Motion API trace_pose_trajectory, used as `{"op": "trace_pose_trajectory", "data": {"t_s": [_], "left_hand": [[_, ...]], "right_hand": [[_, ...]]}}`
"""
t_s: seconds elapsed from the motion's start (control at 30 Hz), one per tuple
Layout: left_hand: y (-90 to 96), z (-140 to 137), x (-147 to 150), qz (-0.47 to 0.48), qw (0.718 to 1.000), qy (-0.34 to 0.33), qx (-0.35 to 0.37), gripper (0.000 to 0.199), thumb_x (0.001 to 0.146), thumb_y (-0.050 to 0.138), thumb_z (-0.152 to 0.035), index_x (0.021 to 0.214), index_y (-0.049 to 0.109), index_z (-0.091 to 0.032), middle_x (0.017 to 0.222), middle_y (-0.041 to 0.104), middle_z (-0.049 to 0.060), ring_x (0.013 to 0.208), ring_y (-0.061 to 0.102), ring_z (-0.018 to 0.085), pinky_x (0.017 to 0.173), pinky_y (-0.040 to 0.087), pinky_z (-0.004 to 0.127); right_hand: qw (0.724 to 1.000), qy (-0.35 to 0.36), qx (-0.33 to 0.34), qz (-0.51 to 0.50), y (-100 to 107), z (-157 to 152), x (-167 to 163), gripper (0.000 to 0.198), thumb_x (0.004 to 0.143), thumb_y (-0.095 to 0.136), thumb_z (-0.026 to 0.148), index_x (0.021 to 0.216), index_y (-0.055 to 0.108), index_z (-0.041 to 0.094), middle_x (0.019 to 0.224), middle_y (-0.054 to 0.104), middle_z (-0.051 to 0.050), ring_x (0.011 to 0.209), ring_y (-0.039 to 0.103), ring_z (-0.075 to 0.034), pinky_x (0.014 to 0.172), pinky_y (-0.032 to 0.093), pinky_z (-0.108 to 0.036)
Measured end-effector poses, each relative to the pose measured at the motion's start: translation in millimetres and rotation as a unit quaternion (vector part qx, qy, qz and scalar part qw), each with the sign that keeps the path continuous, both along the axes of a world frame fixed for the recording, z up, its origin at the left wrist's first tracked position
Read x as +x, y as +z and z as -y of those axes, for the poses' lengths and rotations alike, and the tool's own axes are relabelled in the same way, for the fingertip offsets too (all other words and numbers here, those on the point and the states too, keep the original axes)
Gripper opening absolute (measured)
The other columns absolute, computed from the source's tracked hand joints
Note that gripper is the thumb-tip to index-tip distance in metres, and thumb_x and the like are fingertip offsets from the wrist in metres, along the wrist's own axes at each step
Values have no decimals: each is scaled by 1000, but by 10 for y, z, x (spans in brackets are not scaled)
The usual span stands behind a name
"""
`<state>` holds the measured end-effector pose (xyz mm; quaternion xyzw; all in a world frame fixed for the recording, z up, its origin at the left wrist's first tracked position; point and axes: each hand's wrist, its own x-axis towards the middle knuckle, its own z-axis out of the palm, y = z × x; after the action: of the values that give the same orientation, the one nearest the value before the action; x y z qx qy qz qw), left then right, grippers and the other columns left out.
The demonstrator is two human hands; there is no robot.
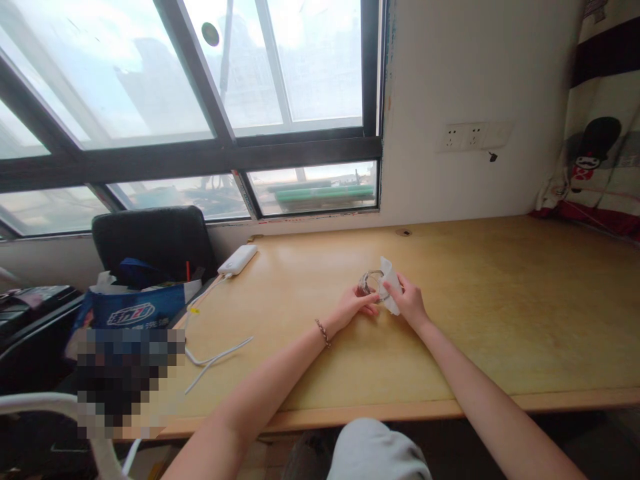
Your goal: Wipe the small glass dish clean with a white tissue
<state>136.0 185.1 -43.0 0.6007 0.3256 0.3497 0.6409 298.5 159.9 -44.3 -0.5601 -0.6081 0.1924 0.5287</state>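
My left hand [356,306] is closed on a silvery loop that looks like a wristwatch [367,277], with its thicker part on the left and its band curving round to the right. My right hand [407,301] pinches a white tissue [391,281] against the right side of the band. The tissue hides that part of the loop. Both hands are just above the middle of the wooden table [500,313]. A chain bracelet [323,333] circles my left wrist.
A white power bank [238,260] with white cables [215,359] lies at the table's left side. Beyond that edge, a blue bag [135,310] rests by a black chair [155,240]. Wall sockets [463,137] and a patterned curtain [603,153] are at right.
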Motion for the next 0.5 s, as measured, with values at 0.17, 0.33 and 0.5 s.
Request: {"op": "trace_pose_trajectory", "data": {"t_s": [0.17, 0.33, 0.5], "left_hand": [[-14, -23, -7, 15, 999, 13, -30, 39, 66, 64, -38, 89, 54, -9, 82, 61, 9, 55, 59, 10, 51, 47, 19], [-20, -26, -6, 15, 1000, 7, -20, 42, 63, 66, -37, 91, 54, -9, 81, 62, 9, 57, 59, 10, 54, 48, 22], [-35, 8, 16, -14, 999, -30, 35, 50, 57, 70, -34, 96, 54, -9, 79, 62, 8, 61, 59, 14, 58, 48, 25]], "right_hand": [[996, 36, -32, -74, -63, -56, 15, 48, 82, 29, 49, 93, 61, 15, 74, 63, -4, 66, 56, -17, 57, 41, -23], [995, 71, -56, -49, -151, -126, 11, 37, 76, 44, 44, 95, 60, 16, 83, 65, -4, 74, 58, -19, 62, 43, -24], [994, 60, -88, -2, -177, -131, 14, 27, 72, 48, 35, 85, 60, 14, 73, 64, -5, 63, 57, -16, 55, 42, -22]]}}
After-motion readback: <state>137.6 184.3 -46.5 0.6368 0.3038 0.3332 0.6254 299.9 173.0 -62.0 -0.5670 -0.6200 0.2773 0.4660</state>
